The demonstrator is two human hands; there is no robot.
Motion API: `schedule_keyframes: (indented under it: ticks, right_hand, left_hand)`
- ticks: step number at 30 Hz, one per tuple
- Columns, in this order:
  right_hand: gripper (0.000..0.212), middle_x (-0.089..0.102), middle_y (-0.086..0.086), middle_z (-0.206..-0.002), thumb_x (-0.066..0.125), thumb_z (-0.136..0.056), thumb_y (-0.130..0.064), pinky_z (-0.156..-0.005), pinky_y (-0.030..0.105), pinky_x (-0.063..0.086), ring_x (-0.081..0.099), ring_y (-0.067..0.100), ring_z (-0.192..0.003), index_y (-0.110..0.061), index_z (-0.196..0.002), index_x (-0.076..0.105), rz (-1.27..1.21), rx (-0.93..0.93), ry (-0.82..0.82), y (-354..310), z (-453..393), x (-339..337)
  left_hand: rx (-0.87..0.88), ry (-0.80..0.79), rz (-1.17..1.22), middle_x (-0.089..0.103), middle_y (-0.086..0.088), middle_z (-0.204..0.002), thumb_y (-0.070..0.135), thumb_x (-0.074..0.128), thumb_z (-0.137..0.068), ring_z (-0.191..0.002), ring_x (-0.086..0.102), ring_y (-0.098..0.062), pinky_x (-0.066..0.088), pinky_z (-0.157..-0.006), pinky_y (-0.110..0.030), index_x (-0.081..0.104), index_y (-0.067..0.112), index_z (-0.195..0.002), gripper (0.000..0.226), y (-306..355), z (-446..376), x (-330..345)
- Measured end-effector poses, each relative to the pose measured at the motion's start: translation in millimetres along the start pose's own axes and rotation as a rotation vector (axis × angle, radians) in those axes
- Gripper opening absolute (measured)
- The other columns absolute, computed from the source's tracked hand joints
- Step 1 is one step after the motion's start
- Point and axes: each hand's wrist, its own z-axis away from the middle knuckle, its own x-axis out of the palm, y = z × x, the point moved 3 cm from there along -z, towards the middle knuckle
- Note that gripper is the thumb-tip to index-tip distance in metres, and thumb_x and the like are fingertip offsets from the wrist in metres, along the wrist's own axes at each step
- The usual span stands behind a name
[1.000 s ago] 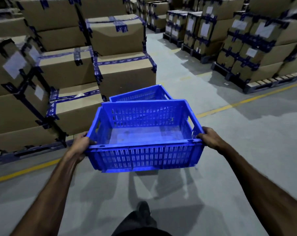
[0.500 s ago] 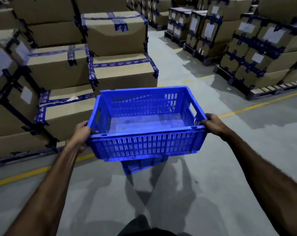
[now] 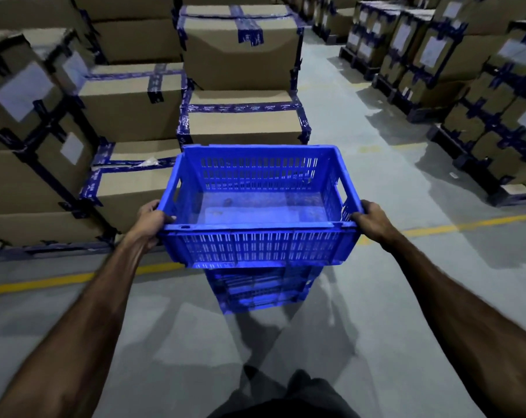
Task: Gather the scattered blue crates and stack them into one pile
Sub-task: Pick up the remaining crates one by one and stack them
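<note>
At far left we see taped cardboard boxes [image 3: 129,107] stacked beside a yellow floor line [image 3: 74,279]. Our left hand [image 3: 148,220] curls its grip round the left rim of the blue crate [image 3: 258,239], held level above a second crate [image 3: 261,289] on the floor; our right hand [image 3: 372,220] clasps the right rim.

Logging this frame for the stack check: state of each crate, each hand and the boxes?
Top crate: empty, upright, held above the lower one.
Lower crate: on the floor, mostly hidden.
Left hand: grips the top crate's left end.
Right hand: grips its right end.
Cardboard boxes: taped shut, stacked.
</note>
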Motion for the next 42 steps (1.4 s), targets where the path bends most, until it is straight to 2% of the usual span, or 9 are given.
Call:
schedule_keyframes:
  ticks: [6,10,14,22,25,30,33,36,42]
  right_hand:
    - [0.031,0.069,0.013,-0.100,0.054,-0.078,-0.024,-0.081,0.050,0.057,0.065,0.036,-0.091,-0.015,-0.106,0.063,0.021,0.018,-0.004,9,-52,11]
    - [0.041,0.069,0.009,-0.101,0.049,-0.072,-0.032,-0.081,0.050,0.056,0.064,0.035,-0.091,-0.021,-0.110,0.061,0.007,-0.004,-0.004,22,-77,28]
    - [0.035,0.068,0.006,-0.103,0.051,-0.082,-0.024,-0.083,0.045,0.054,0.062,0.033,-0.093,-0.024,-0.115,0.061,-0.001,-0.027,0.014,23,-80,42]
    - [0.032,0.067,0.007,-0.107,0.054,-0.086,-0.021,-0.083,0.046,0.055,0.063,0.032,-0.095,-0.021,-0.117,0.060,0.001,-0.013,-0.023,20,-96,39]
    - [0.027,0.068,0.006,-0.106,0.056,-0.088,-0.032,-0.083,0.049,0.056,0.065,0.033,-0.096,-0.022,-0.113,0.062,-0.051,0.006,-0.013,25,-93,42]
    - [0.041,0.074,0.004,-0.103,0.057,-0.088,-0.068,-0.084,0.049,0.057,0.068,0.026,-0.098,-0.029,-0.099,0.065,-0.304,0.063,0.006,36,-70,51]
    - [0.034,0.073,-0.003,-0.110,0.063,-0.091,-0.064,-0.079,0.040,0.056,0.068,0.013,-0.097,-0.033,-0.105,0.067,-0.388,0.013,0.024,36,-52,51]
    - [0.033,0.073,-0.008,-0.112,0.069,-0.091,-0.056,-0.073,0.028,0.052,0.069,0.001,-0.092,-0.033,-0.113,0.068,-0.412,-0.025,0.035,36,-40,47]
    - [0.039,0.075,-0.003,-0.086,0.077,-0.083,-0.059,-0.065,0.023,0.052,0.069,0.008,-0.076,-0.024,-0.100,0.072,-0.354,-0.024,0.161,35,-37,45]
  left_hand:
    - [-0.004,0.044,0.007,0.062,-0.007,-0.081,-0.018,0.057,-0.086,-0.070,0.056,-0.020,0.051,-0.055,-0.022,0.063,0.014,-0.089,0.033,-5,-44,23]
    - [-0.028,0.053,-0.002,0.069,-0.013,-0.096,-0.011,0.061,-0.083,-0.085,0.062,-0.027,0.054,-0.080,-0.044,0.070,0.015,-0.102,0.033,-23,-76,25]
    - [-0.068,0.069,-0.042,0.076,-0.009,-0.099,0.005,0.067,-0.079,-0.084,0.068,-0.027,0.058,-0.079,-0.054,0.075,0.022,-0.106,0.033,-50,-98,23]
    - [-0.013,0.138,0.010,0.068,-0.008,-0.090,0.000,0.067,-0.082,-0.081,0.060,-0.022,0.050,-0.074,-0.039,0.073,0.014,-0.099,0.022,-57,-100,33]
    - [-0.006,0.173,0.072,0.069,-0.007,-0.090,0.018,0.074,-0.086,-0.082,0.061,-0.022,0.052,-0.076,-0.041,0.073,0.020,-0.091,0.006,-63,-96,32]
    - [-0.029,0.241,0.178,0.070,-0.002,-0.090,0.052,0.073,-0.079,-0.084,0.062,-0.021,0.051,-0.076,-0.042,0.073,0.025,-0.086,0.027,-70,-73,36]
    - [-0.029,0.262,0.261,0.069,0.002,-0.092,0.040,0.066,-0.096,-0.088,0.061,-0.021,0.050,-0.079,-0.042,0.067,0.023,-0.089,0.019,-73,-47,40]
    - [-0.037,0.224,0.233,0.065,0.004,-0.090,0.042,0.064,-0.099,-0.082,0.056,-0.017,0.041,-0.068,-0.036,0.062,0.021,-0.090,0.023,-80,-37,36]
    - [0.019,0.162,0.174,0.073,-0.009,-0.097,0.032,0.077,-0.090,-0.079,0.065,-0.022,0.051,-0.053,-0.022,0.074,0.008,-0.115,0.034,-65,-45,21]
